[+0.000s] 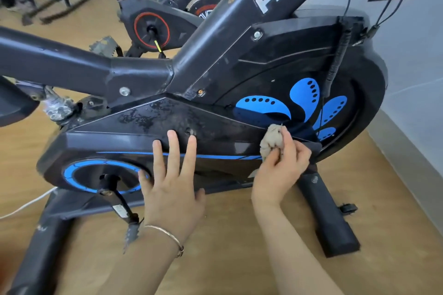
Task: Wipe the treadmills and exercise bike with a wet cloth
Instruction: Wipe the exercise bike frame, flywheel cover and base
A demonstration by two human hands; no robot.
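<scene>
A black exercise bike (215, 74) with blue markings fills the view, its side cover wet in patches near the middle. My right hand (280, 167) grips a bunched grey-brown cloth (272, 141) and holds it against the cover, just below the blue petal design on the flywheel (311, 103). My left hand (172, 179), a thin bracelet on its wrist, lies flat with straight fingers on the cover, right of the blue ring around the crank (103, 177).
A second black bike with red trim (153, 24) stands behind. Black metal racks (55, 5) sit at the far left on the wooden floor. The bike's front foot (330, 220) reaches toward the grey wall (412, 79) at right. A white cable (26, 206) runs along the floor at left.
</scene>
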